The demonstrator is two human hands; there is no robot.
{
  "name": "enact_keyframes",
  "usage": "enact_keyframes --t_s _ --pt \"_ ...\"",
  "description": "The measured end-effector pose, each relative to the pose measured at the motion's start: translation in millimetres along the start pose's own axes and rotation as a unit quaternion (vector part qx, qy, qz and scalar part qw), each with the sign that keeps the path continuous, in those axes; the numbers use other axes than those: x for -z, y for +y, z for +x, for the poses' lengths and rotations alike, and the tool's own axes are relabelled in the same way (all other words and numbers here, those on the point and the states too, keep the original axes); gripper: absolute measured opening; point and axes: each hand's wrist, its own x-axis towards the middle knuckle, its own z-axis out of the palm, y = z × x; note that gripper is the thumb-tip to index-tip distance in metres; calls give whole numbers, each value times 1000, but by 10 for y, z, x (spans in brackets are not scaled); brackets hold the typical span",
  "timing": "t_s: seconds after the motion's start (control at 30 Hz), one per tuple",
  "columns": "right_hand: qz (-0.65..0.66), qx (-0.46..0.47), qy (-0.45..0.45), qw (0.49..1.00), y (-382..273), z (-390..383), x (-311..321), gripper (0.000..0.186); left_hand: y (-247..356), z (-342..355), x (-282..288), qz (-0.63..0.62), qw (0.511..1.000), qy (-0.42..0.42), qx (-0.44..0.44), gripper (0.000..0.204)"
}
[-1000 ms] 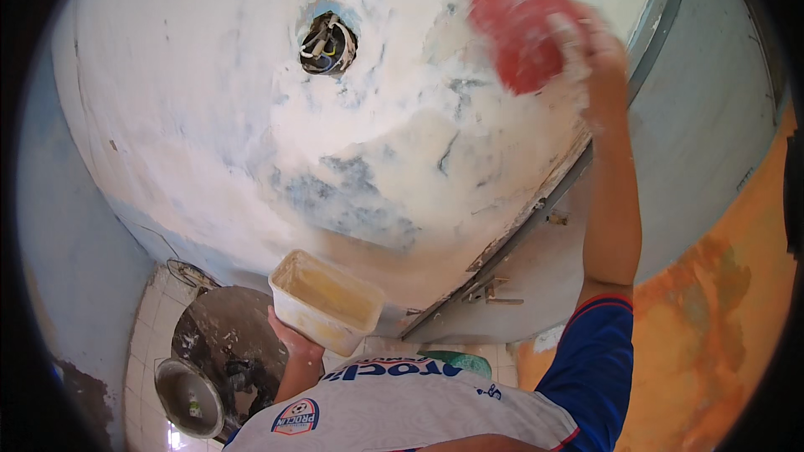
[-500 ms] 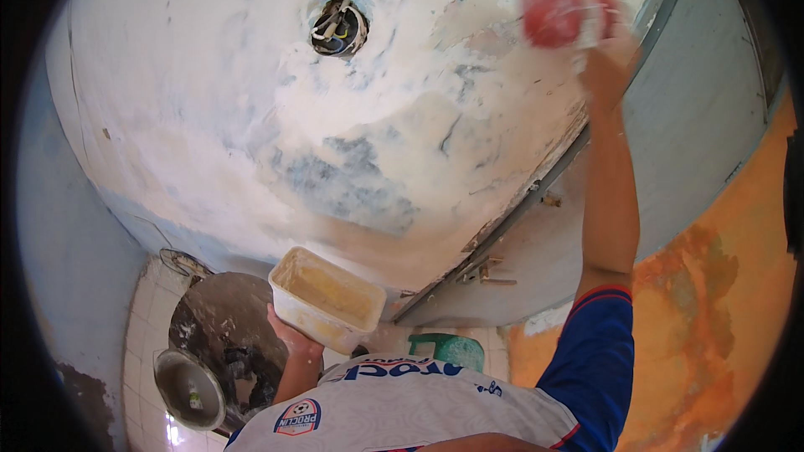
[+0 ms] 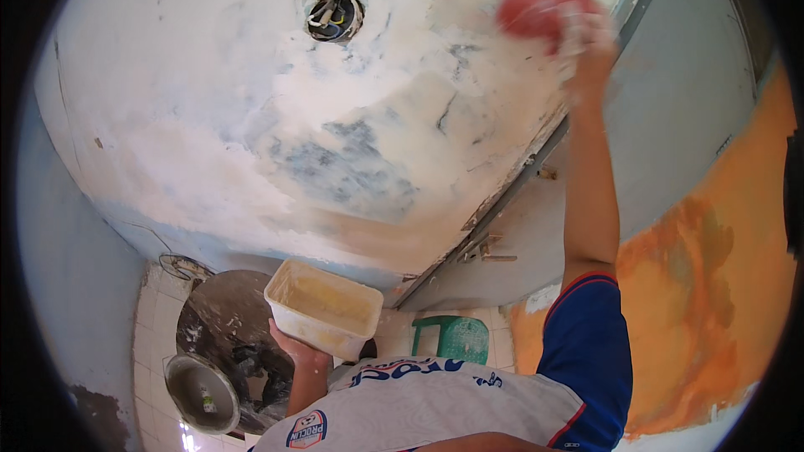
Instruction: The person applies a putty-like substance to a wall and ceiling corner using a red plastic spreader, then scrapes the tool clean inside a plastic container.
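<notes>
My right hand is wrapped round the pale handle of a red plastering float, raised to the upper right part of the wall. Motion smears both, and I cannot tell whether the float's blade touches the surface. Down in front of my chest, my left hand grips a cream rectangular plastic tub from below and its left side. Whitish smears coat the tub's inner walls. Pale filler, with blue-grey patches, covers the wall. A round hole with loose wires sits high in it.
A grey door with a lever handle adjoins the wall on the right. At lower left stand a dark round table and a grey basin. A green plastic stool is behind the tub. An orange wall lies right.
My right hand and the float have shifted slightly left along the upper wall. The tub stays in my left hand, and the whole view has tilted a little.
</notes>
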Motion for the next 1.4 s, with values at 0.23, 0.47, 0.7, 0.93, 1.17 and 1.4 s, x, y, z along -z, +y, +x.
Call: enact_keyframes --t_s 0.23,0.47,0.7,0.93,1.17,1.4 --pt "38 -53 106 992 126 -86 195 32 170 -65 294 -8 999 -45 -25 74" --pt "93 -101 -124 983 -143 -627 -332 29 229 -134 390 1 999 -35 -34 73" --pt "167 -93 55 980 -17 -710 -312 25 252 -169 523 -16 996 -73 -46 73" --pt "139 -138 114 974 57 -743 -210 26 302 -245 623 -9 997 -63 -52 72" --pt "219 -142 15 965 -74 -784 -411 31 355 -276 656 -2 997 -49 -54 73" --pt "152 -152 41 976 -11 -872 -420 29 338 -305 686 -27 995 -72 -56 73"
